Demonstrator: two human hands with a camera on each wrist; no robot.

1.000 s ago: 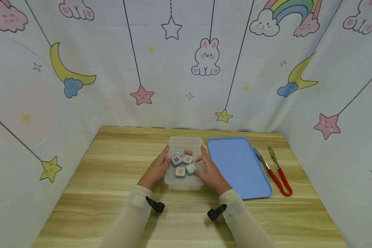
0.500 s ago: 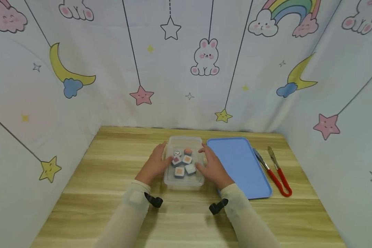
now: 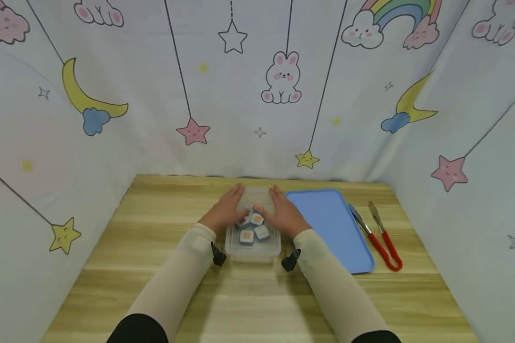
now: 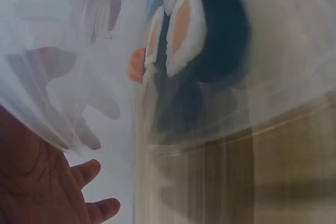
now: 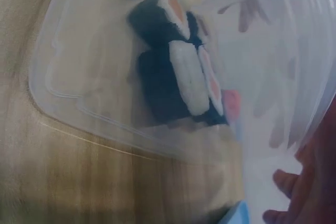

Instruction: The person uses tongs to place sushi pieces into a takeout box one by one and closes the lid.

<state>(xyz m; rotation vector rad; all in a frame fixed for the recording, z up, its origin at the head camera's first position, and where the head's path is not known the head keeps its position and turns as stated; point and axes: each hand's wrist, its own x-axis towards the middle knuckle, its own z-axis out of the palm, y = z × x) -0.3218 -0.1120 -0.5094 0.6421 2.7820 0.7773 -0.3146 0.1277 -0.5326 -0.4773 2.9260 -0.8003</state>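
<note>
A clear plastic box (image 3: pixel 253 252) with a see-through lid stands at the middle of the table, several sushi roll pieces (image 3: pixel 246 237) showing inside. My left hand (image 3: pixel 225 209) lies at the far left of the box, fingers stretched forward and thumb over the top. Mirroring it on the far right side is my right hand (image 3: pixel 285 214), its fingers also straight. Both hands cover part of the far sushi. In the left wrist view, the box's clear wall runs between the hand (image 4: pixel 42 182) and the sushi (image 4: pixel 186 30). The right wrist view shows the hand (image 5: pixel 312 182) at the edge.
Right of the box lies a blue tray (image 3: pixel 339 228), partly behind the right forearm. Tongs (image 3: pixel 384 243) with red handles rest beside the tray's right edge. A white printed curtain (image 3: pixel 249 95) encloses the wooden table (image 3: pixel 154 267) at the back and sides.
Both hands have moved from the sides of the box forward to its far end, thumbs now over the top. The forearms reach further in. Box, tray and tongs stay in place.
</note>
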